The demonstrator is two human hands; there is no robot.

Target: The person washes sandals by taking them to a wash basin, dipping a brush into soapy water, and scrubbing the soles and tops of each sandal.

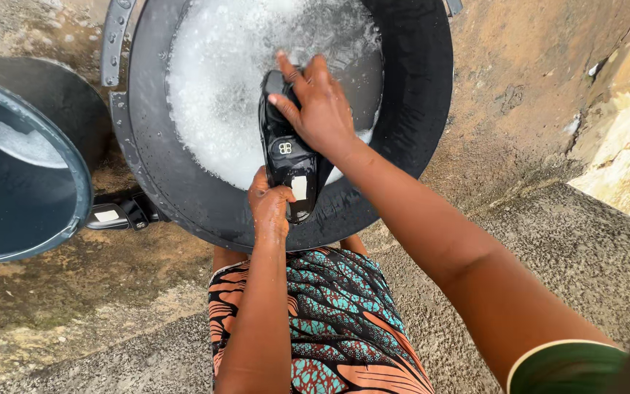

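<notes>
Glossy black slipper, wet, over the black round soapy basin; left hand grips its six o'clock heel, right hand clasps the toe, hiding it.

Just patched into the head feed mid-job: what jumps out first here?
Dead centre, both hands grip a black shoe over a big black basin of soapy foam: the left hand holds its near end, the right hand presses on top. At far left stands a grey bucket, with a second black shoe on the ground between bucket and basin.
</notes>
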